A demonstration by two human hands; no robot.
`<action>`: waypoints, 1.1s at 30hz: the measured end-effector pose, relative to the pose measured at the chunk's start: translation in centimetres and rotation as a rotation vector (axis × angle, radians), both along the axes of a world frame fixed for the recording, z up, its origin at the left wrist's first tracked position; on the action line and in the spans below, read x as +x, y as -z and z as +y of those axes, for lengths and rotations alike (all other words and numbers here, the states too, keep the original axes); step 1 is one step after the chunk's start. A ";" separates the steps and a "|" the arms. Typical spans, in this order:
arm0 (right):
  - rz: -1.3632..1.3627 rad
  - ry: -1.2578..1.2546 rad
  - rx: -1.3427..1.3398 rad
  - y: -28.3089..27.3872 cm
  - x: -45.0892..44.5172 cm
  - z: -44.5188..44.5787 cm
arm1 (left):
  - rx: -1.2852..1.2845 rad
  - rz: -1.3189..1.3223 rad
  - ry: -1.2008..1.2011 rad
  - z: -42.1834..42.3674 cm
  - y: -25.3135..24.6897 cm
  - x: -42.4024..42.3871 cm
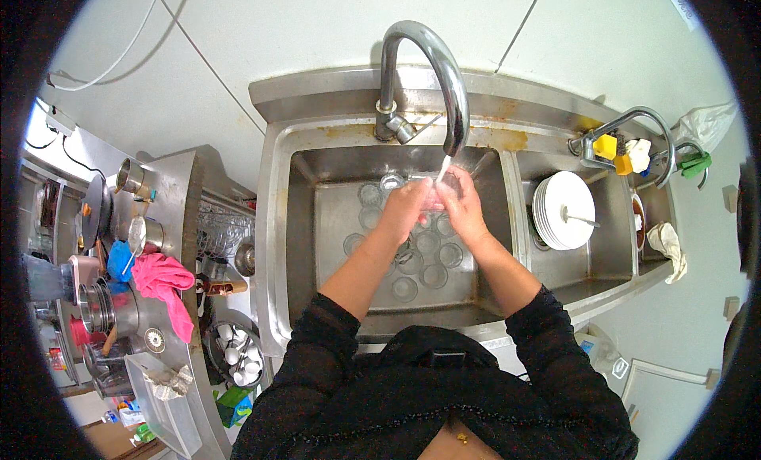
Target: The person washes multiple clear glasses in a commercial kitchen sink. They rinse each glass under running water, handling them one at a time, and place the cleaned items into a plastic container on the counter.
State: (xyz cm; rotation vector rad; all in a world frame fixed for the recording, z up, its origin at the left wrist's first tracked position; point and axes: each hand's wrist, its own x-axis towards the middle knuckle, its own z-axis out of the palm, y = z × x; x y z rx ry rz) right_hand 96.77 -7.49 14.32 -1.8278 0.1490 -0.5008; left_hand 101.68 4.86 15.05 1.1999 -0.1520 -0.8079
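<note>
Both my hands are together over the left sink basin (pixel 342 270), beneath the stream from a chrome gooseneck faucet (pixel 423 35). My left hand (pixel 407 204) and my right hand (pixel 462 201) close around what looks like a small drinking glass (pixel 435 199). Fingers and splashing water hide most of it. Below them, several glasses stand on the basin floor, among them one glass (pixel 404 288) at the near side and another glass (pixel 370 194) at the far left.
White plates (pixel 556 210) are stacked in the middle basin with a metal spoon (pixel 579 220) on top. A second faucet (pixel 642 112) has yellow sponges (pixel 605 146) by it. Leftward, a steel counter (pixel 169 222) carries pots and a pink cloth (pixel 160 276); a basin of white cups (pixel 235 356) sits lower.
</note>
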 end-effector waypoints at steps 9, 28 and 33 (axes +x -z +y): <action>0.573 -0.075 0.904 -3.1 0.5 -0.2 | 0.286 -0.865 0.120 0.8 1.8 -0.4; 0.439 -0.102 0.888 -0.9 0.0 -0.8 | 0.146 -0.507 0.010 0.1 1.3 -0.7; 0.584 -0.020 0.903 -2.8 0.1 -0.5 | 0.158 -0.682 0.030 0.2 1.1 -0.9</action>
